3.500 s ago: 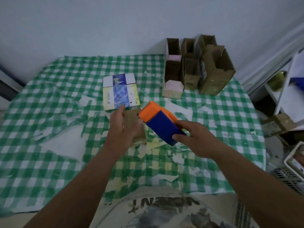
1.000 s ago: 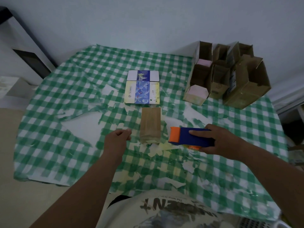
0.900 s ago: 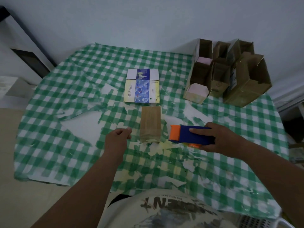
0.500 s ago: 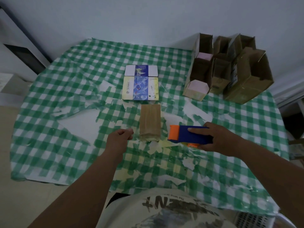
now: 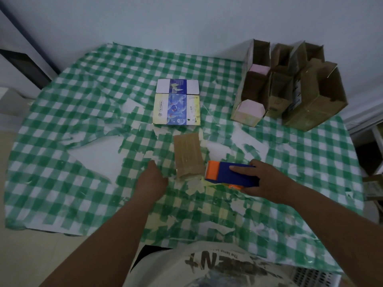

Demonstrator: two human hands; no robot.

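Since the curled, empty left hand (image 5: 152, 179) has set the brown box (image 5: 187, 157) down, taping looks done, right hand (image 5: 267, 179) gripping the tape dispenser (image 5: 230, 175)

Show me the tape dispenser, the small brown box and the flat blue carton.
tape dispenser (image 5: 232, 177), head view, on its blue body.
small brown box (image 5: 187, 155), head view, middle of its top face.
flat blue carton (image 5: 177, 108), head view, on its blue printed panel.

Both your forearms reach forward. Your left hand (image 5: 152, 180) is curled, fingers tucked under; your right hand (image 5: 267, 181) grips palm down, index finger stretched leftward.
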